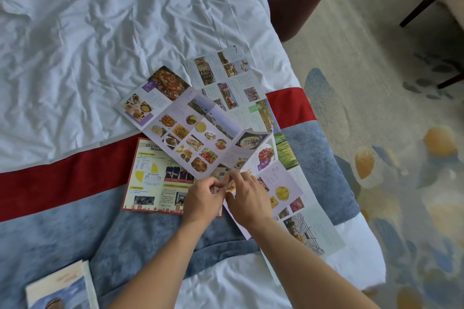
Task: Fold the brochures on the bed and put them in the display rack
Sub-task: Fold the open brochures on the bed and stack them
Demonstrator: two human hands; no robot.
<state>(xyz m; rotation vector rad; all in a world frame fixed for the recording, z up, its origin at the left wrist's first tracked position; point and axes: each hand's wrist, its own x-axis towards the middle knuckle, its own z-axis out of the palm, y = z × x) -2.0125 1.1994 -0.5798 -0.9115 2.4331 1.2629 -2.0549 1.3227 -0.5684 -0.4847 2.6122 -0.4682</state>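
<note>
both hands (227,195) pinch food brochure (185,130) overlapping yellow brochure (155,180).

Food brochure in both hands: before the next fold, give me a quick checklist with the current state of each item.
1. Both hands on the food brochure: ok, left hand and right hand pinch its near edge.
2. Brochure lying flat: not ok, right panel stands up at its crease.
3. Clear of other sheets: not ok, it overlaps the yellow leaflet and the scenery brochure.
4. Surface firm: not ok, soft, wrinkled bed.
5. Display rack located: cannot tell, not in view.
</note>
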